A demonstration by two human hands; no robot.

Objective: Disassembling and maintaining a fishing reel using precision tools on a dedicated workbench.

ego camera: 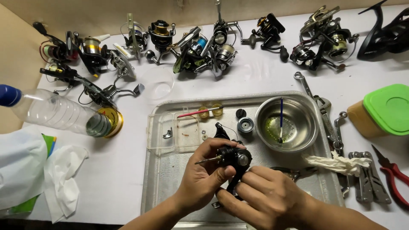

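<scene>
My left hand [203,174] grips a black fishing reel body [232,156] with a thin metal shaft sticking out to the left, over a metal tray [162,179]. Around the reel's lower stem close the fingers of my right hand [266,196]. Loose reel parts lie on the tray: a small spool [245,125], a black cap [240,113] and two yellow pieces [211,111]. A steel bowl [286,123] holds greenish liquid and a blue-handled brush [280,119]. A red-handled brush [194,113] rests on a clear plastic box [174,132].
Several fishing reels [200,47] line the table's far side. A clear plastic bottle [59,114] lies at left beside white cloths [64,179]. Wrenches [324,110], a multi-tool [368,179], red pliers [396,176], a crumpled tissue [338,163] and a green-lidded container [383,110] sit at right.
</scene>
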